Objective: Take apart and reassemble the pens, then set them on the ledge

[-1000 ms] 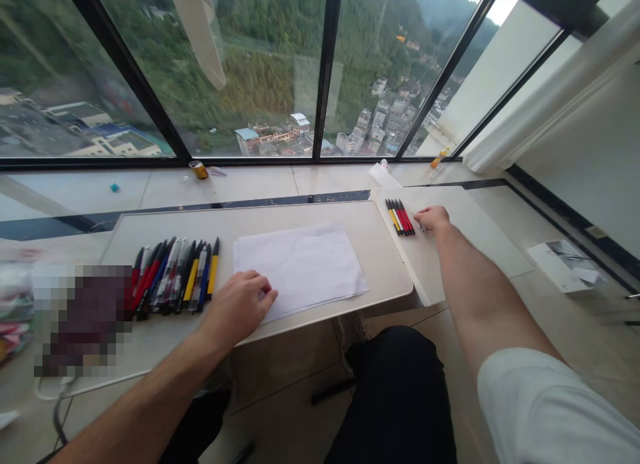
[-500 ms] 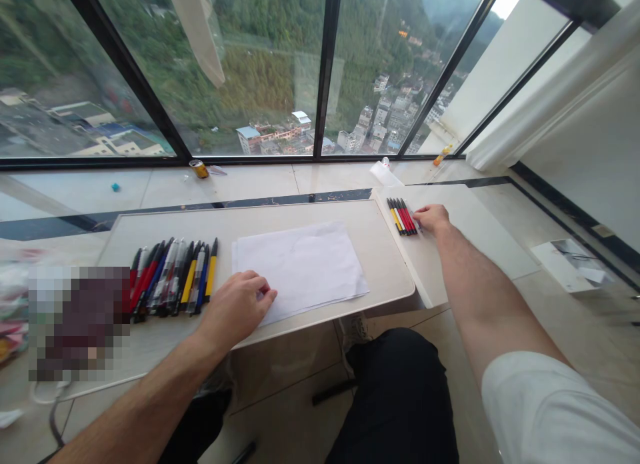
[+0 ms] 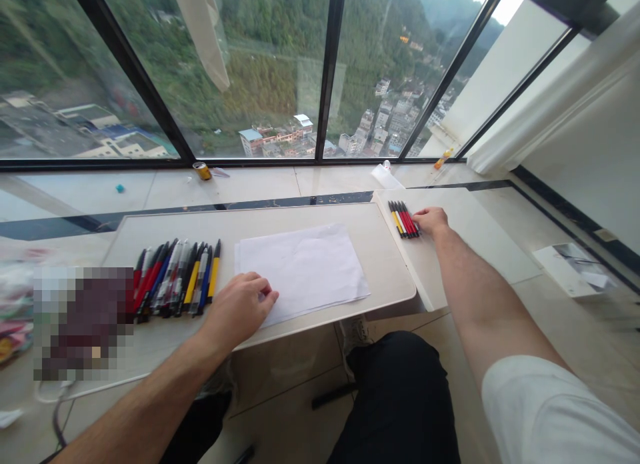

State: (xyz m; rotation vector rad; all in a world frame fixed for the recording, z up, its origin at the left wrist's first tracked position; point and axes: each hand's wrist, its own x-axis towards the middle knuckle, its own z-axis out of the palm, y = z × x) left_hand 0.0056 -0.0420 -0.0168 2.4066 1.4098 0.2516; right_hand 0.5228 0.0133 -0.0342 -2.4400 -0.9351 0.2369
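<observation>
My left hand (image 3: 249, 300) rests on the near left corner of some white paper sheets (image 3: 305, 264), fingers loosely curled together, with nothing visible in them. To its left, several pens (image 3: 176, 277) with red, blue, yellow and clear barrels lie side by side on the table. My right hand (image 3: 432, 219) reaches over a white surface at the right. Its fingertips are closed at the right end of a short row of pens (image 3: 404, 220) in yellow, white and red. They pinch a pen there, mostly covered by the fingers.
The pale table (image 3: 345, 214) adjoins the white board (image 3: 480, 231) on the right. A blurred-out dark object (image 3: 85, 321) and a cable lie at the left. A can (image 3: 202, 171) and an orange-labelled bottle (image 3: 443, 159) are by the window. An open white box (image 3: 570, 271) stands far right.
The view has shifted slightly. My right fingertips are now closer against the row of pens, with the pen at its right end. My left hand stays on the paper.
</observation>
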